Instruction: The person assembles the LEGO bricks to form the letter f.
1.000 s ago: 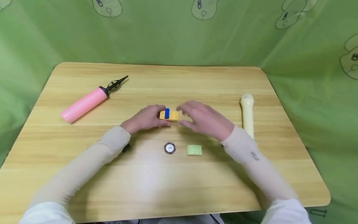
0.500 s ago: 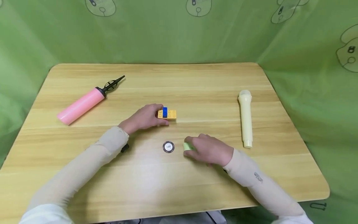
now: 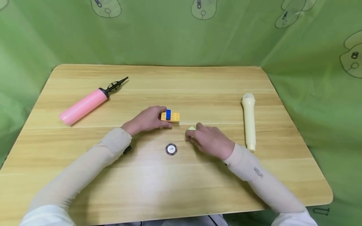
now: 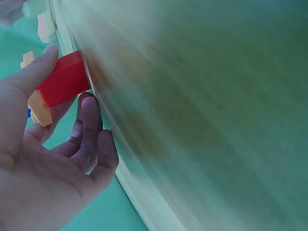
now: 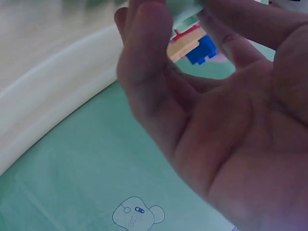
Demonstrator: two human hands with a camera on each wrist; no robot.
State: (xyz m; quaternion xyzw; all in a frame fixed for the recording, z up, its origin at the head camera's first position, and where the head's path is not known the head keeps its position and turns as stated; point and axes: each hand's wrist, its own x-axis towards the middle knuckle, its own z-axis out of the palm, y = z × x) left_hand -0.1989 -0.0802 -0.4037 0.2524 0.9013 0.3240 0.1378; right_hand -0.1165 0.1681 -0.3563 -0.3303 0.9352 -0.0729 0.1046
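My left hand (image 3: 148, 119) grips a small stack of toy building bricks on the table. A blue brick (image 3: 168, 115) sits across a yellow brick (image 3: 176, 117), and the left wrist view shows a red brick (image 4: 65, 79) beneath the yellow one, with my thumb against it. Lower right of the stack, my right hand (image 3: 212, 141) pinches a light green brick (image 3: 192, 128), mostly covered by the fingers. In the right wrist view, only part of that green brick (image 5: 185, 9) shows between the fingers. A poker chip (image 3: 171, 149) marked 100 lies between the two forearms.
A pink hand pump (image 3: 85, 106) with a black nozzle lies at the left of the wooden table (image 3: 158, 194). On the right lies a cream toy microphone (image 3: 249, 122). Green curtain (image 3: 158, 37) hangs behind and along the sides.
My right hand has moved from beside the stack down to the green brick, taken hold of it, and carried it slightly up the table, tilting it. The left hand keeps its grip on the stack.
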